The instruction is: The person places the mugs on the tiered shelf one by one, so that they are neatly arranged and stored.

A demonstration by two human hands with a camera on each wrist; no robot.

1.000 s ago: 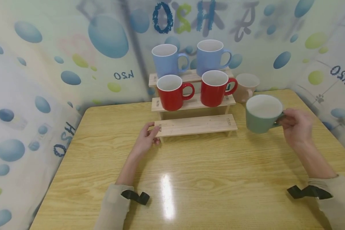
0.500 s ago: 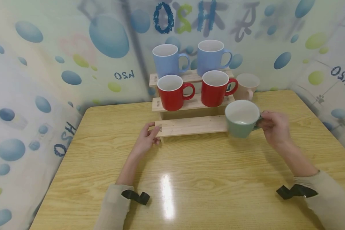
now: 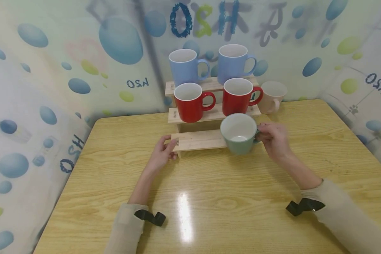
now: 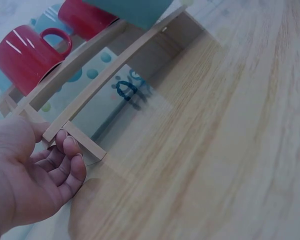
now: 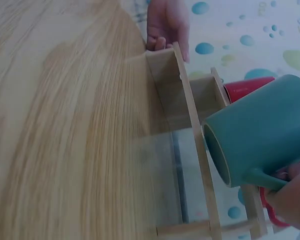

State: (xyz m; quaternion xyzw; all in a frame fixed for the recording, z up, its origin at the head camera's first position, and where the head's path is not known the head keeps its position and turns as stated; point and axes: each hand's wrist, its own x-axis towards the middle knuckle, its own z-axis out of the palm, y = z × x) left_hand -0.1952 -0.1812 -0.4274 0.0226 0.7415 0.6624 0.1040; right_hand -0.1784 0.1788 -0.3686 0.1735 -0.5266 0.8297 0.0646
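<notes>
My right hand pinches the handle of a green mug, held upright over the right half of the lowest step of a three-step wooden rack. In the right wrist view the mug has its base rim close over that step's board. At the rack's left end, my left hand grips the lowest step. Its thumb lies at the board's end and the fingers curl under by the leg. Two red mugs stand on the middle step, two light blue mugs on the top step.
A pale pink mug stands on the wooden table just right of the rack, partly behind a red mug's handle. A patterned wall covering with blue and green dots rises close behind the rack and along both sides.
My right hand has carried the green mug leftward from beside the rack to over the lowest step. The left hand has stayed at the rack's left end.
</notes>
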